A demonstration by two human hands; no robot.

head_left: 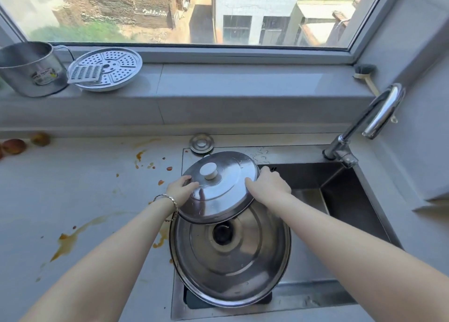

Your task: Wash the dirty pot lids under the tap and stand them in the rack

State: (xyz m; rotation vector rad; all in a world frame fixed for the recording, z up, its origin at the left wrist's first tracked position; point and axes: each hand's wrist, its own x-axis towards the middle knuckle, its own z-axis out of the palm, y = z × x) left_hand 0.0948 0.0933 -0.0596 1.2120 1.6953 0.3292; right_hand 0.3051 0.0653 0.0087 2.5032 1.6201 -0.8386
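Note:
A steel pot lid with a white knob (223, 195) is held tilted over the left end of the sink (340, 190). My left hand (181, 189) grips its left rim and my right hand (268, 184) grips its right rim. Below it lies a larger steel lid with a black knob (230, 261), resting across the sink's left edge. The chrome tap (379, 112) stands at the sink's back right corner; no water runs from it. No rack is in view.
A small round steel cap (201, 143) lies behind the sink. On the windowsill stand a steel mug (29, 71) and a perforated steamer plate (109, 69) with a grater on it. A brush (364, 72) lies on the sill's right end. Orange sauce stains (68, 241) and fruit (14, 146) mark the left counter.

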